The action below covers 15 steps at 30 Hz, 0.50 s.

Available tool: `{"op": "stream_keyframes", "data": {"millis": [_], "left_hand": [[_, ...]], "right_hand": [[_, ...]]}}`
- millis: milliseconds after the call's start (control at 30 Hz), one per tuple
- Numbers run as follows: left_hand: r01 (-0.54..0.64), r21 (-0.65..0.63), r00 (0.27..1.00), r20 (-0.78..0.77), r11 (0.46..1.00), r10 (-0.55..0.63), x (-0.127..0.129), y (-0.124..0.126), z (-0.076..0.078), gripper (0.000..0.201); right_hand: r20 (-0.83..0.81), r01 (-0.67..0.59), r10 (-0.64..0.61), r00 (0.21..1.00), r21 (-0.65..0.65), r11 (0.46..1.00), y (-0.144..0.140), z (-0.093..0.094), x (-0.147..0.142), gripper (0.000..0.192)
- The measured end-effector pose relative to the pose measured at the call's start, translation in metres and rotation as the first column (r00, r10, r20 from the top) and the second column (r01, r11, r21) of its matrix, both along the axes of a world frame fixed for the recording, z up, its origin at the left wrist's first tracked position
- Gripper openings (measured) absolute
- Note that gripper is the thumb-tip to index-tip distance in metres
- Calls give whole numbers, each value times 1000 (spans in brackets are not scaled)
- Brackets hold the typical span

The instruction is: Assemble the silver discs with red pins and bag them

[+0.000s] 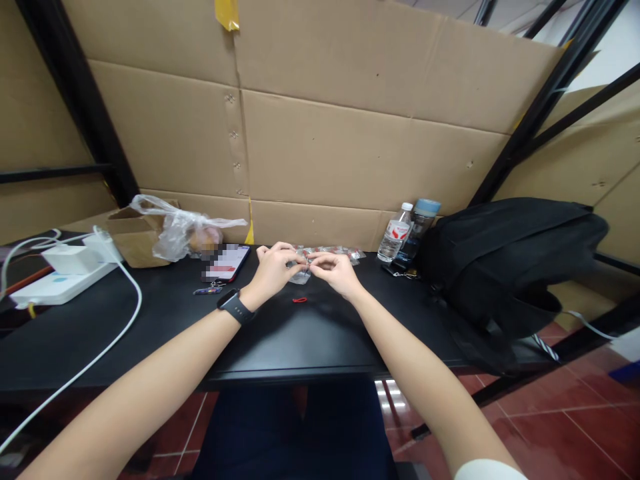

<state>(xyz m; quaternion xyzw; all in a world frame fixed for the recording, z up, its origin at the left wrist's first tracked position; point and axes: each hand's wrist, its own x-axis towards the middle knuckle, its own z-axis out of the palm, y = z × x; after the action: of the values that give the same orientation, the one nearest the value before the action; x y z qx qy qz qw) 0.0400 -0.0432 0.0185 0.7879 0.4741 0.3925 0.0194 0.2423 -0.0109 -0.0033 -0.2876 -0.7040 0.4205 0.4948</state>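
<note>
Over the black table, my left hand (271,272) and my right hand (340,273) meet with thumbs and fingers pinched. Between their fingertips is a small thin ring-like piece (307,265), partly covered and too small to make out fully. A short red loop (299,300) lies on the table just below the hands. Clear plastic packets (353,254) with red bits inside lie behind my fingers, and another piece of clear plastic (299,278) shows under them. On my left wrist is a black watch (235,306).
Left of my hands lie a phone (230,262) and a keychain (208,291), with a plastic bag (175,233), a paper bag (135,237) and a white power strip (65,283) beyond. Rightward stand a water bottle (395,233), a blue-lidded bottle (421,223) and a black backpack (510,267). Cardboard (350,147) walls the back.
</note>
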Motion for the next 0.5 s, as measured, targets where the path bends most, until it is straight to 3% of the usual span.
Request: {"op": "stream_keyframes", "data": {"millis": [500], "left_hand": [[77,32,994,-81,997,-74,-4,2,-1,9]], "right_hand": [[102,-54,48,994,50,997,3,0,3,20]]}}
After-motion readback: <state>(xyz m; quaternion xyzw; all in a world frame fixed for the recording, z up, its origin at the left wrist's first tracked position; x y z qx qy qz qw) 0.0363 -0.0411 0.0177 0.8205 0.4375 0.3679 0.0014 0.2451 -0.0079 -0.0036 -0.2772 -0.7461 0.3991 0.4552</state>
